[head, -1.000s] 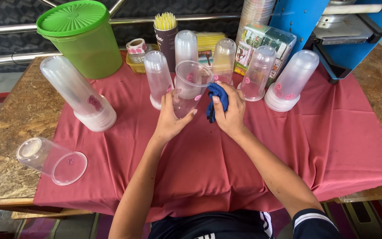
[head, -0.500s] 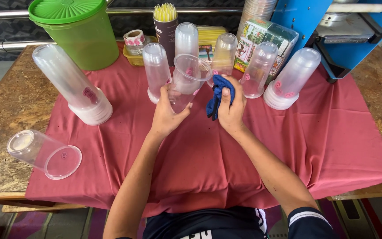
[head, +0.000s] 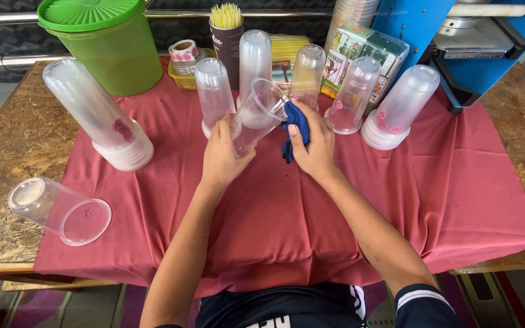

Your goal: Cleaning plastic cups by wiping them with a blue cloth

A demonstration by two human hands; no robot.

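Both hands meet over the middle of the desk. The left hand [head: 223, 159] is wrapped around the lower body of a clear plastic cup [head: 256, 115], which is tilted with its open rim pointing up and to the right. The right hand [head: 314, 146] is closed on a bunched blue cloth [head: 296, 124] and presses it against the cup's rim, so the hands are close together with the cup and cloth between them.

The cup looks light, thin-walled and springy; squeezed hard it would likely buckle, and its smooth wall may be slippery, so a grip around the body near the base seems safest. The cloth is soft and shapes itself to the rim.

Just beyond the hands, stacks of upturned clear cups [head: 214, 91] stand in a row on the red tablecloth [head: 457, 182]. At far left sits a green lidded bucket [head: 107, 45], with a leaning cup stack [head: 95, 121] before it. A lone cup [head: 56, 209] lies on its side near left. A holder of yellow straws [head: 226, 30] stands far centre, and a blue machine [head: 457, 42] at far right.

Compared with a second ago, the cup is tipped further over toward the cloth, which has moved from beside it up onto its rim.
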